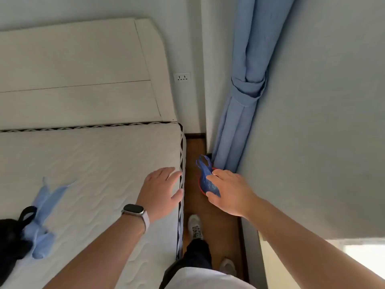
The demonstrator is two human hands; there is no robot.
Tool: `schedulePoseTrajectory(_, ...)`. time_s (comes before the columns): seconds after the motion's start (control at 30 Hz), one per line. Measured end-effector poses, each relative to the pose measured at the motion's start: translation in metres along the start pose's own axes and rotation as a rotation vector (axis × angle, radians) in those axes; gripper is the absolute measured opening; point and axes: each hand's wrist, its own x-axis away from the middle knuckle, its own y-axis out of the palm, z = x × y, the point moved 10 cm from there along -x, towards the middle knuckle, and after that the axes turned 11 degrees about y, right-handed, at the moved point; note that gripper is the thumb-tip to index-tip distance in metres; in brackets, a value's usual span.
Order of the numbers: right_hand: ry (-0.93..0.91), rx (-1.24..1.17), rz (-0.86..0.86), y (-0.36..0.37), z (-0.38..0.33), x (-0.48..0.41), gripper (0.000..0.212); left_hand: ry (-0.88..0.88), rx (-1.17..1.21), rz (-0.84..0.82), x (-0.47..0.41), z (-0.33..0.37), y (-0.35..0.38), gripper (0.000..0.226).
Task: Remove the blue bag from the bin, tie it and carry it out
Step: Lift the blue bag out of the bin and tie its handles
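Observation:
A dark blue plastic bag (206, 180) lines a small red-rimmed bin (201, 189) on the wooden floor, in the narrow gap between the bed and the wall. Its two handle loops stick up at the far side. My right hand (231, 192) reaches down over the bin with fingers spread, fingertips at the bag's top; most of the bin is hidden under it. My left hand (161, 189), with a watch on the wrist, hovers open over the mattress edge, holding nothing.
A bare white mattress (93, 174) and headboard fill the left. A light blue bag (41, 215) and a black bag (12, 236) lie on the mattress. A tied blue curtain (243, 90) hangs in the corner right behind the bin. My feet stand in the floor strip.

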Motion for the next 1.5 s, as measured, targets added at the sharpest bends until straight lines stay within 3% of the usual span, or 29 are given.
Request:
schedulePoseTrajectory(0.37,0.145,0.003,-0.057,0.025,0.029,-0.158,0.060,0.130,0.097,-0.090,-0.145,-0.097,0.063,0.050)
schedulePoseTrajectory(0.73,0.252,0.027,-0.190,0.076,0.103,-0.259,0.047,0.066,0.236,-0.215,-0.236,-0.161,0.169,0.051)
schedulePoseTrajectory(1.0,0.299,-0.092,-0.267,0.224,0.180,-0.327,0.046,0.029,0.412,-0.225,-0.327,-0.165,0.314,0.045)
schedulePoseTrajectory(1.17,0.373,-0.182,-0.293,0.332,0.230,-0.363,0.046,0.094,0.344,-0.343,-0.381,-0.187,0.432,0.045)
schedulePoseTrajectory(1.33,0.351,-0.256,-0.300,0.412,0.241,-0.389,0.051,0.118,0.264,-0.440,-0.405,-0.209,0.532,0.047)
schedulePoseTrajectory(1.5,0.288,-0.296,-0.336,0.458,0.231,-0.405,0.060,0.108,0.238,-0.438,-0.416,-0.218,0.584,0.057)
